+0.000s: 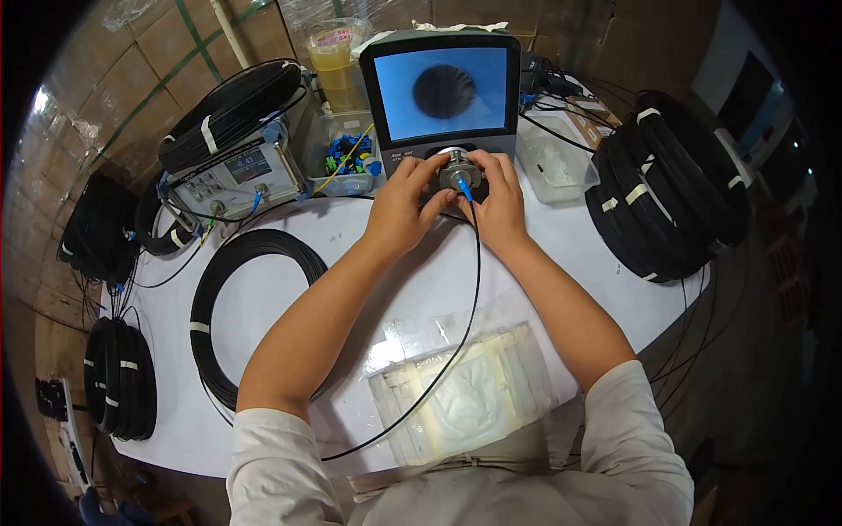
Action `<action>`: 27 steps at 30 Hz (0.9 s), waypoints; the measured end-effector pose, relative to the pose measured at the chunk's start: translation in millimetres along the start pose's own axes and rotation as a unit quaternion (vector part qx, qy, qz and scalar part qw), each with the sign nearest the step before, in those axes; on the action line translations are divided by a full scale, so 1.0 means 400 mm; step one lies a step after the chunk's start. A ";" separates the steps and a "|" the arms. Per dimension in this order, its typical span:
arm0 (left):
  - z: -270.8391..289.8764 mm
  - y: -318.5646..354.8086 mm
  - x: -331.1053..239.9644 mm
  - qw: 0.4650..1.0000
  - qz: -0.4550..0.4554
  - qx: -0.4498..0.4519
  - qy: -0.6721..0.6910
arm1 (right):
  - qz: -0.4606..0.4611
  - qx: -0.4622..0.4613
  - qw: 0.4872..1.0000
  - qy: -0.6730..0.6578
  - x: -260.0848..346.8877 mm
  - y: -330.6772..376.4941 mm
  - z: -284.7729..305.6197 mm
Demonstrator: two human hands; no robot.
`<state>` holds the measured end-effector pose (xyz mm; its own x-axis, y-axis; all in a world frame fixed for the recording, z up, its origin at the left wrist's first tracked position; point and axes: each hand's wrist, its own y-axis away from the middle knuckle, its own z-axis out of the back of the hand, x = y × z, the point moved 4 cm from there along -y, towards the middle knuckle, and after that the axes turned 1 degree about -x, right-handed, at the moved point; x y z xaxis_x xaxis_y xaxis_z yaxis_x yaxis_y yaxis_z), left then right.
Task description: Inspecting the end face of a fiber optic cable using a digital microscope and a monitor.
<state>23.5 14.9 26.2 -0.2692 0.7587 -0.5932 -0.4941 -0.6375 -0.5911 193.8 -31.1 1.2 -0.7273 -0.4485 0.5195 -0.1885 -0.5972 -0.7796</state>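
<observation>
Head view: left hand [405, 203] and right hand [496, 200] pinch blue plug [464, 185] into metal port [458, 168] under screen [441, 93]; dark circle showing, plug seated; cable coil [230, 298] untouched on table [351, 237].

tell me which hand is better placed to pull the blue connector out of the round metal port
Right, probably. The right hand has its fingertips at the blue connector, where the black cable leaves; the left hand grips the round metal port from the other side.

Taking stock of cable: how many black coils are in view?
5, perhaps more hidden: one on the meter, one flat on the table, a stack right, two at the left edge.
</observation>
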 end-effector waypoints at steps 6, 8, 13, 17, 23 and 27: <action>0.003 -0.001 0.005 1.000 -0.006 0.003 -0.002 | -0.007 0.004 1.000 0.001 0.009 0.000 0.004; 0.004 -0.001 0.001 1.000 -0.008 0.001 -0.007 | -0.005 0.003 1.000 -0.001 0.010 0.001 0.006; 0.006 -0.002 0.000 1.000 -0.007 0.000 -0.006 | -0.005 0.009 1.000 -0.003 0.008 0.001 0.007; 0.007 -0.001 0.003 1.000 -0.004 -0.002 -0.003 | -0.006 0.016 1.000 -0.003 0.006 0.002 0.007; 0.010 -0.003 0.002 1.000 -0.004 -0.006 -0.008 | -0.006 0.027 1.000 -0.006 0.009 0.001 0.008; 0.009 -0.008 -0.005 1.000 -0.006 -0.007 -0.002 | 0.003 0.026 1.000 -0.007 0.006 -0.002 0.016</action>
<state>22.6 16.0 31.4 -0.2677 0.7665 -0.5839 -0.4851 -0.6308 -0.6057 196.4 -35.8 5.2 -0.7189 -0.4606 0.5207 -0.1497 -0.6289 -0.7629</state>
